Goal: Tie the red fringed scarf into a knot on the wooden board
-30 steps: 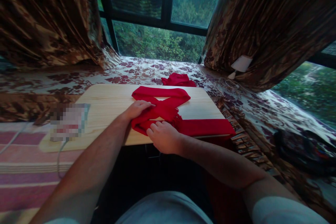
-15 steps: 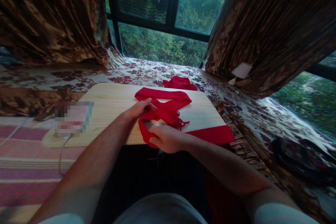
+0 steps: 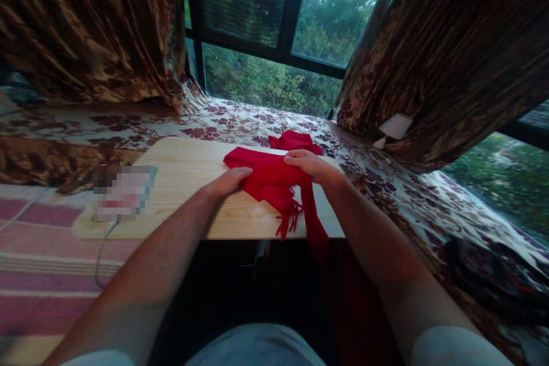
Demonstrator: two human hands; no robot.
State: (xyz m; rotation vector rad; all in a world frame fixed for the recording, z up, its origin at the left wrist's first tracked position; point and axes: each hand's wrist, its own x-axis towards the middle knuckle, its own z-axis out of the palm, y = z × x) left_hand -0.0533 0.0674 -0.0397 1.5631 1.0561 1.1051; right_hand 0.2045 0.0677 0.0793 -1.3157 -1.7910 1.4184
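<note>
A red fringed scarf (image 3: 268,167) lies folded over on the light wooden board (image 3: 180,183). Its fringe hangs toward the board's near edge, and a long strip of it drops over that edge on the right. My left hand (image 3: 231,180) grips the scarf's left side, thumb on top and fingers hidden under the cloth. At the upper right of the folded part, my right hand (image 3: 312,164) holds the cloth between thumb and fingers. Just past the far edge lies a second bunched red cloth (image 3: 294,139); I cannot tell if it joins the scarf.
On the board's left end rests a blurred-out flat object (image 3: 124,191) with a cable (image 3: 103,246) running from it. A small white lamp (image 3: 395,126) stands at the right by the curtain. A dark bag (image 3: 493,280) lies at the far right on the flowered cover.
My right hand has moved up and to the right, carrying the scarf's loop across. The open crossed loop is now a flat fold, and the trailing strip has shifted left and hangs down.
</note>
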